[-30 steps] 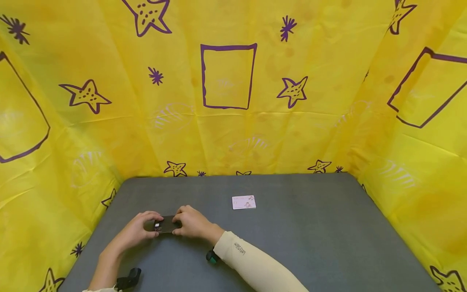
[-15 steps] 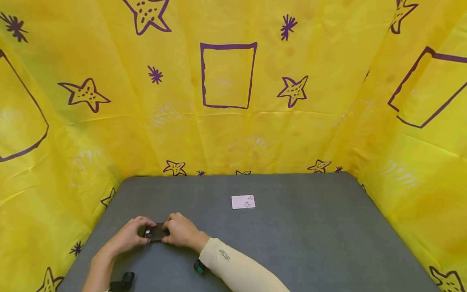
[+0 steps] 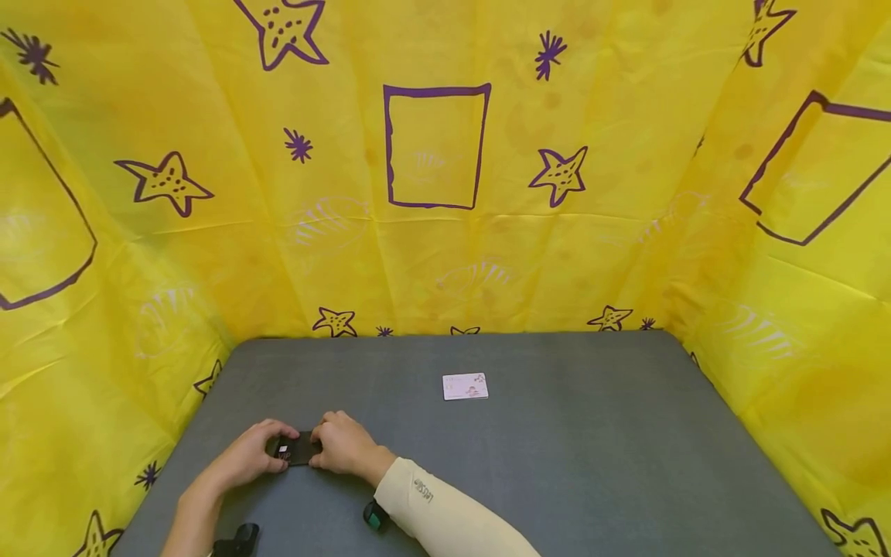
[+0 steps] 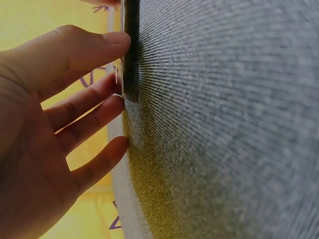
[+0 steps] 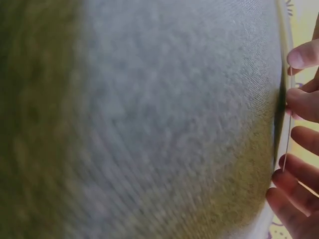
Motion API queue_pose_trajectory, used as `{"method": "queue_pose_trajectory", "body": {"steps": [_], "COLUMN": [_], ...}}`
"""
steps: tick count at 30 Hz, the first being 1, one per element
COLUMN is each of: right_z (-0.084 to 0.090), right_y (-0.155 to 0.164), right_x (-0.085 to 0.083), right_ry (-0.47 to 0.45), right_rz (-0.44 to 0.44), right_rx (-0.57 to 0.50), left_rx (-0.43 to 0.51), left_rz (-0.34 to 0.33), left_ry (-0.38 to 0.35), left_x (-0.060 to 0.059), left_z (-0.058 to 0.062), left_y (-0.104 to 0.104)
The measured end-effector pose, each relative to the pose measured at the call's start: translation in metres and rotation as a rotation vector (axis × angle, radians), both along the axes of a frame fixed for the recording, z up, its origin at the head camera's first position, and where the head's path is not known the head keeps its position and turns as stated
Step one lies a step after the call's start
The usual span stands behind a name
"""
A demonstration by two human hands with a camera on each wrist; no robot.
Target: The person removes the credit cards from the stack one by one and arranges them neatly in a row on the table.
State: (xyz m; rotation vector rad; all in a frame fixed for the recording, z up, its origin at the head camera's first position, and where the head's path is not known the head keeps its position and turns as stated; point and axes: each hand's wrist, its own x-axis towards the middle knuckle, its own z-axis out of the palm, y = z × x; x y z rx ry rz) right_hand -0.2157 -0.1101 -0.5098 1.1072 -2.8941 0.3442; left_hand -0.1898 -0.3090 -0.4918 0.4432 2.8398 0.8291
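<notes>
A black card [image 3: 301, 449] with a small pale square and light lettering lies flat or nearly flat, low over the left part of the grey table. My left hand [image 3: 249, 459] pinches its left end between thumb and fingers. At the opposite end my right hand [image 3: 346, 445] holds it the same way, covering that edge. In the left wrist view, the left thumb [image 4: 117, 42] presses near the card's edge, close to the table surface. The right wrist view shows the card edge-on as a thin line, fingertips around it. Whether it touches the table I cannot tell.
A white card [image 3: 465, 386] with a small printed picture lies farther back, near the table's middle. The grey table [image 3: 592, 449] is enclosed at the back and sides by yellow cloth [image 3: 431, 271] with purple drawings.
Both hands have carried the black card left and nearer to me, mostly in the first half second. Since then it has barely shifted. The white card stays put.
</notes>
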Motion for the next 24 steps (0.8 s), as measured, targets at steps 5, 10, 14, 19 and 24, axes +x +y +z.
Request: {"method": "queue_pose_trajectory", "body": {"steps": [5,10,14,19,24], "right_z": [-0.0047,-0.008,-0.0077,-0.0053,-0.0022], "right_y": [-0.0013,-0.0016,-0.0012,-0.0013,-0.0023], "right_x": [-0.0001,0.0002,0.0011,0.0026,0.0037], "right_ry": [0.019,0.036,0.032,0.024,0.017], "right_rz": [-0.013,-0.012,-0.018,-0.016,-0.014], "right_rx": [0.003,0.017,0.019,0.025,0.032], "left_rx": [-0.025,-0.054,-0.07,-0.078,-0.091], "left_rz": [0.015,0.031,0.046,0.064,0.079], "left_ry": [0.021,0.03,0.026,0.011,0.01], "left_x": [-0.0001,-0.0011,-0.0013,-0.0006,-0.0006], "left_z": [-0.0032,-0.006,-0.0066,-0.0064,-0.0042], "left_y": [0.003,0.0075,0.0097,0.0095,0.0084]}}
